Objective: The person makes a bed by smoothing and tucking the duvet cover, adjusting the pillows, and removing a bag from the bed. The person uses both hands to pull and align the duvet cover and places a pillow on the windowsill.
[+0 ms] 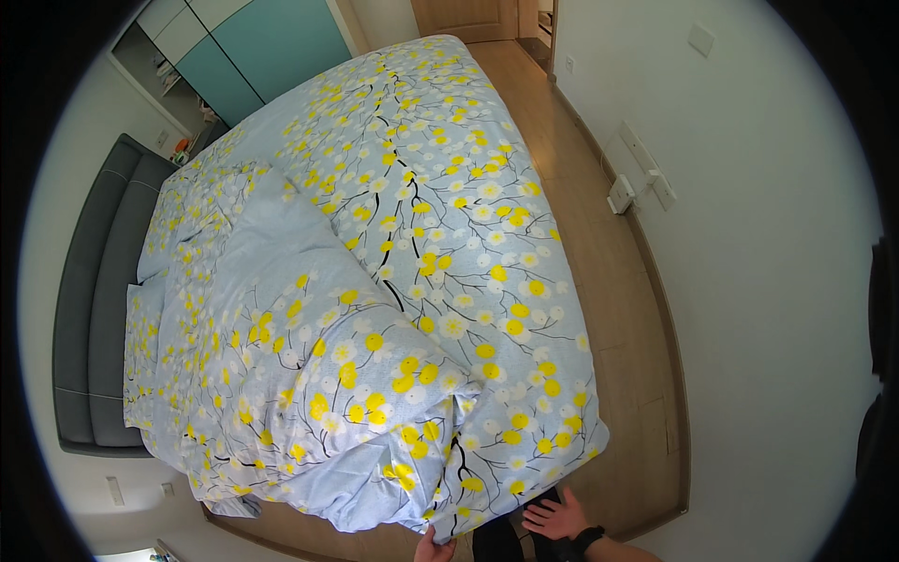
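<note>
A bed is covered by a pale blue sheet (484,267) printed with yellow and white blossoms on dark branches. Over its near left part lies a bunched duvet (295,246) with the same print, its folds reaching the near edge. My left hand (434,548), at the bottom of the view, pinches the fabric at the near edge of the bedding; whether it is sheet or duvet cannot be told. Just off the near right corner, my right hand (556,518) is spread with its fingers apart, holding nothing, a black band on its wrist. Pillows (144,344) rest against the headboard, partly hidden by the duvet.
A dark grey padded headboard (105,302) stands at the left. Wooden floor (618,351) runs between bed and right wall, where a white plugged-in device (621,194) sits low. A teal and white wardrobe (281,49) and a wooden door (463,17) are at the far end.
</note>
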The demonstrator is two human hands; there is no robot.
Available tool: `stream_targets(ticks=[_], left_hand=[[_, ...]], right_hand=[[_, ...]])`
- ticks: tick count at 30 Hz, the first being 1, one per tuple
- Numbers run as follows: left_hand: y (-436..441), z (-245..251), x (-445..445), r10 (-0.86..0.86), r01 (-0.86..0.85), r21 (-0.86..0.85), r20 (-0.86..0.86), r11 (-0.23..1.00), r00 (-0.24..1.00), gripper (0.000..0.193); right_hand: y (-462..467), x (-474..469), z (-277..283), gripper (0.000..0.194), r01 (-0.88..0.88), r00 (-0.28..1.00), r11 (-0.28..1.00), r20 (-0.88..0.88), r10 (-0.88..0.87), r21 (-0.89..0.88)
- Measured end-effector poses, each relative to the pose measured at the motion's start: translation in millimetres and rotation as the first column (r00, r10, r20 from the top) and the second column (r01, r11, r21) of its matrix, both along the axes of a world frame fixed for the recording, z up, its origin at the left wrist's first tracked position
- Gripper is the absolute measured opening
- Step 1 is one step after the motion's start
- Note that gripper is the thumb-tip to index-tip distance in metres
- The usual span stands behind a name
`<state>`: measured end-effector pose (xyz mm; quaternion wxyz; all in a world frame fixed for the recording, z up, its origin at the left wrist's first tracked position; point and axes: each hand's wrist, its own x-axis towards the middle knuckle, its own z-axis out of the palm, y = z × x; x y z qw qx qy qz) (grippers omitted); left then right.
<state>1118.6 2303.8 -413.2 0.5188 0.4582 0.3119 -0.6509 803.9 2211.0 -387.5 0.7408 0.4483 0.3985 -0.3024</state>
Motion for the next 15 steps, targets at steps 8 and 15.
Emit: stream_targets(ticks=[8,15], left_hand=[[-16.3,55.9,19.4,-0.243,0.209,-0.197,-0.165,0.958,0.956,0.056],[-74.1,68.0,-22.9,0.115,-0.196,-0.352,-0.237,0.915,0.965,0.060]], right_hand=[[-31.7,28.6,31.1,0.066,0.174,0.972,0.812,0.227,-0.052,-0.558],[-43.9,-28.2,34.7,0.052,0.055,0.950,0.808,-0.219,-0.223,-0.586]])
